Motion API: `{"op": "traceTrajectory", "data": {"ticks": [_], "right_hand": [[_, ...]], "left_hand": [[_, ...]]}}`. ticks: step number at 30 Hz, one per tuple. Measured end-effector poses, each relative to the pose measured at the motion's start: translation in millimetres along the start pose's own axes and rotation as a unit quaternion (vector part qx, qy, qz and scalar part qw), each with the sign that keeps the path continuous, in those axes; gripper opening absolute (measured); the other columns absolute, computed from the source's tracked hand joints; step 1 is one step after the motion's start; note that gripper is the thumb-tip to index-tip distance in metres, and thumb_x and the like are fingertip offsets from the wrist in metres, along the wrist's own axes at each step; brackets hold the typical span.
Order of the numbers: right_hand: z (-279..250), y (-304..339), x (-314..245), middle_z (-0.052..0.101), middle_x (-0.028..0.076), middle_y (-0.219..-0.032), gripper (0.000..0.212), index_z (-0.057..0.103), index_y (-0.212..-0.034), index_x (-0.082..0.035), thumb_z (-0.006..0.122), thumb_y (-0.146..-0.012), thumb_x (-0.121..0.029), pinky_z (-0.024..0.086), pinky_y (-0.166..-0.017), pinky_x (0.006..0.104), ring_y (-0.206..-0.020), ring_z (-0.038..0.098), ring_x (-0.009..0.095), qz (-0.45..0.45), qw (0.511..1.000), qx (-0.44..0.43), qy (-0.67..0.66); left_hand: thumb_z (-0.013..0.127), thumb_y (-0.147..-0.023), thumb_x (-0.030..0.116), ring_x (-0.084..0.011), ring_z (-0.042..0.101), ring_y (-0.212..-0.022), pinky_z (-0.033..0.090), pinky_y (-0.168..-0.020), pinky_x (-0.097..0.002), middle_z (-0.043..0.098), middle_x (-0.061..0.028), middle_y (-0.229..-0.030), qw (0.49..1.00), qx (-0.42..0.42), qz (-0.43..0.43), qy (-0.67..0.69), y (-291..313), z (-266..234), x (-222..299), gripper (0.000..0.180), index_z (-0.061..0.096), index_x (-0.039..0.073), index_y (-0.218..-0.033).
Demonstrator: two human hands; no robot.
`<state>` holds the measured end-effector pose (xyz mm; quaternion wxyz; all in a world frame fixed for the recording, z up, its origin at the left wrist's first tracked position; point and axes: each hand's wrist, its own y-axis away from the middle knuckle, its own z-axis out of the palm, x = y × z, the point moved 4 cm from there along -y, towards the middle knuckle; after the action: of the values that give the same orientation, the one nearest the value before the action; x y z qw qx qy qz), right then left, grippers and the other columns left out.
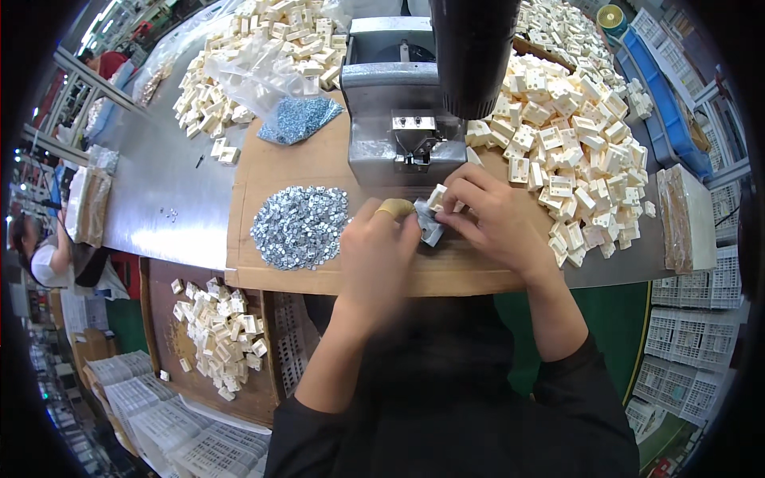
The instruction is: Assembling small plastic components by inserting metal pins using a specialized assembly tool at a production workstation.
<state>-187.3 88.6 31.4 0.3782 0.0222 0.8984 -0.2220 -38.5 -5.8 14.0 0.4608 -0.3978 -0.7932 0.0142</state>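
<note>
My right hand [496, 219] pinches a small cream plastic block [436, 197] between thumb and fingers, just below the front of a grey metal machine [374, 159]. Close beside it, my left hand [374, 251] is closed, slightly blurred, with a yellow cover on one finger. Whatever its fingertips hold is hidden. Under both hands a shiny metal piece [430, 229] shows on the cardboard. A pile of small silvery metal parts [299, 227] lies left of my left hand. A large heap of cream plastic blocks [574, 151] spreads to the right of my right hand.
A black cylinder [474, 64] hangs over the machine. Bluish small screws or similar [299, 119] spill from a clear bag, backed by more cream blocks [279, 36]. A wooden tray [267, 350] of blocks sits lower left. Another person [56, 259] is at far left.
</note>
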Motion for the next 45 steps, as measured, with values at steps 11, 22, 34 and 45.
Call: {"op": "traceTrajectory", "data": {"ticks": [11, 22, 34, 45], "right_hand": [[12.4, -2.9, -1.2, 0.062, 0.015, -0.101, 0.021, 0.064, -0.108, -0.005, 0.068, -0.088, -0.003, 0.054, -0.079, 0.0450, -0.092, 0.065, 0.038, -0.016, 1.000, 0.012, 0.018], [13.5, 2.2, -0.8, 0.065, 0.015, -0.095, 0.025, 0.067, -0.110, -0.003, 0.072, -0.086, -0.006, 0.054, -0.076, 0.0438, -0.087, 0.066, 0.036, 0.005, 1.000, 0.028, 0.014], [11.1, 7.9, -6.2, 0.071, 0.011, -0.096, 0.028, 0.074, -0.111, -0.004, 0.078, -0.084, -0.006, 0.057, -0.073, 0.0377, -0.083, 0.069, 0.028, -0.065, 0.995, 0.047, 0.061], [21.3, 10.6, -9.9, 0.070, 0.009, -0.093, 0.036, 0.075, -0.107, -0.005, 0.085, -0.073, -0.007, 0.055, -0.072, 0.0376, -0.082, 0.066, 0.026, -0.147, 0.985, 0.050, 0.074]], "left_hand": [[0.074, -0.086, 0.009, -0.0271, 0.065, -0.064, 0.051, -0.059, -0.0381, 0.064, -0.0121, -0.083, 0.999, 0.027, -0.032, -0.025, 5.2, 5.2, 5.7, 0.010, 0.072, 0.004, -0.094], [0.076, -0.084, 0.008, -0.0252, 0.060, -0.059, 0.047, -0.055, -0.0369, 0.062, -0.0097, -0.080, 0.996, 0.044, 0.034, -0.075, 11.2, 4.2, 1.3, 0.010, 0.073, 0.005, -0.093], [0.073, -0.087, 0.015, -0.0320, 0.066, -0.067, 0.052, -0.059, -0.0409, 0.062, -0.0099, -0.083, 0.992, 0.025, -0.015, -0.120, 13.7, 3.6, 6.8, 0.010, 0.073, 0.006, -0.092], [0.080, -0.080, 0.011, -0.0148, 0.059, -0.062, 0.049, -0.061, -0.0314, 0.068, -0.0102, -0.083, 0.987, -0.125, -0.104, -0.009, 8.1, -21.2, 0.5, 0.041, 0.073, 0.002, -0.119]]}}
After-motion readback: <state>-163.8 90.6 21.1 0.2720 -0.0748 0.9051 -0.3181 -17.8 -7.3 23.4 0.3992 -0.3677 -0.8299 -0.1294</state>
